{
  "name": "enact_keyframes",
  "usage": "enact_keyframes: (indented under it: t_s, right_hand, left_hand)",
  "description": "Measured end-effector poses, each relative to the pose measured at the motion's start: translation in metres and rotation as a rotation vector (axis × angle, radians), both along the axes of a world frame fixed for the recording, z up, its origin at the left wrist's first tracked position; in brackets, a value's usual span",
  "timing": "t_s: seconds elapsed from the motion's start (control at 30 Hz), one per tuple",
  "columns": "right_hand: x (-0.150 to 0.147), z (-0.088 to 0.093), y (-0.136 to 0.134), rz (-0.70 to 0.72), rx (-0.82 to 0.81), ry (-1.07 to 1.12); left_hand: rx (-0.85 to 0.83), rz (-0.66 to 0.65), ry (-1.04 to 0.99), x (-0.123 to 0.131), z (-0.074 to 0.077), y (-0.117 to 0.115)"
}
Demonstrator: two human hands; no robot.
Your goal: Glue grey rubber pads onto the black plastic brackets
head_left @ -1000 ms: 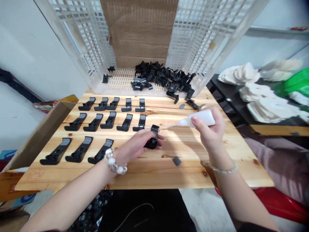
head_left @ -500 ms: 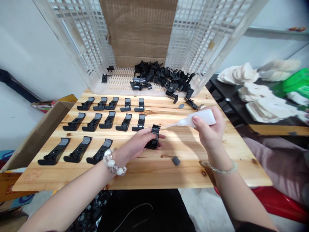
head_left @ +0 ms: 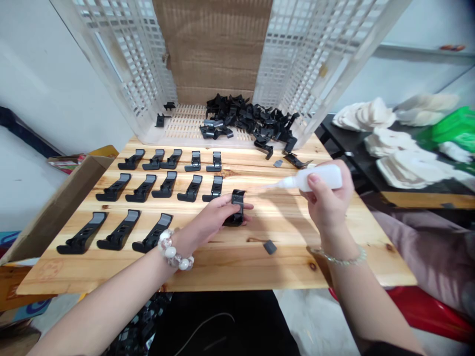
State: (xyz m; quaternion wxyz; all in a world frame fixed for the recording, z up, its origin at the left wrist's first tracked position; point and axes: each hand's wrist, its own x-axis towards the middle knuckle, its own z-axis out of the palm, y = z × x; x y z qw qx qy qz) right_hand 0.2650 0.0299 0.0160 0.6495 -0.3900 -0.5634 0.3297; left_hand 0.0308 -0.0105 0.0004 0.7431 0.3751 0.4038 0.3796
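Observation:
My left hand (head_left: 211, 217) is closed around a black plastic clip (head_left: 237, 201), held just above the table with its curved end pointing away from me. In my right hand (head_left: 330, 198) is a white squeeze bottle (head_left: 321, 178) with a thin nozzle. It lies nearly level, its tip aimed left and a short gap away from the clip. A small dark grey pad (head_left: 270, 246) rests on the wood to the right of my left hand. Beside that hand, rows of similar black clips (head_left: 191, 188) with grey pads on their ends cover the table's left half.
A white plastic crate (head_left: 141, 116) lies on its side at the back, with a heap of black clips (head_left: 256, 118) in it. Another grey pad (head_left: 278, 163) is near its front. Stacked white pieces (head_left: 408, 165) sit on a dark table to the right.
My right hand has drawn the bottle to the right, so its nozzle tip has come away from the clip. My left hand still holds the clip in about the same spot.

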Motion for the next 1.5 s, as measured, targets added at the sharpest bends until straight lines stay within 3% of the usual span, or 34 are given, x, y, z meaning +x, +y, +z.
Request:
enact_keyframes:
  t_s: [0.1, 0.2, 0.43, 0.57, 0.8, 1.03, 1.13, 1.23, 1.37, 1.5]
  right_hand:
    - [-0.003, 0.006, 0.002, -0.003, 0.042, 0.242]
    - [-0.004, 0.009, 0.004, 0.095, -0.06, 0.316]
    - [-0.018, 0.005, -0.001, 0.406, -0.402, 0.23]
    - [-0.027, 0.001, -0.006, 0.509, -0.491, -0.022]
    - [-0.035, -0.002, -0.013, 0.517, -0.509, -0.461]
    - [-0.038, -0.007, -0.014, 0.454, -0.424, -0.581]
    - [-0.04, -0.008, -0.015, 0.341, -0.351, -0.494]
    - [-0.044, -0.01, -0.016, 0.223, -0.316, -0.275]
    - [-0.048, -0.01, -0.015, 0.261, -0.382, -0.036]
    - [-0.046, -0.011, -0.012, 0.328, -0.425, 0.012]
  left_hand:
    - [-0.015, 0.0, -0.031, 0.0, 0.002, -0.002]
    - [-0.031, -0.015, -0.058, 0.001, 0.004, -0.003]
    - [-0.026, -0.034, -0.002, 0.006, 0.01, -0.005]
    - [-0.006, -0.048, 0.009, 0.007, 0.007, -0.004]
    - [0.071, -0.125, 0.024, 0.005, -0.002, -0.003]
    - [0.065, -0.181, 0.091, 0.006, -0.003, -0.004]
    - [0.1, -0.201, 0.112, 0.006, -0.005, -0.004]
    - [0.096, -0.186, 0.117, 0.006, -0.006, -0.003]
    - [0.085, -0.163, 0.117, 0.007, -0.002, -0.003]
    - [0.084, -0.134, 0.13, 0.008, 0.003, -0.004]
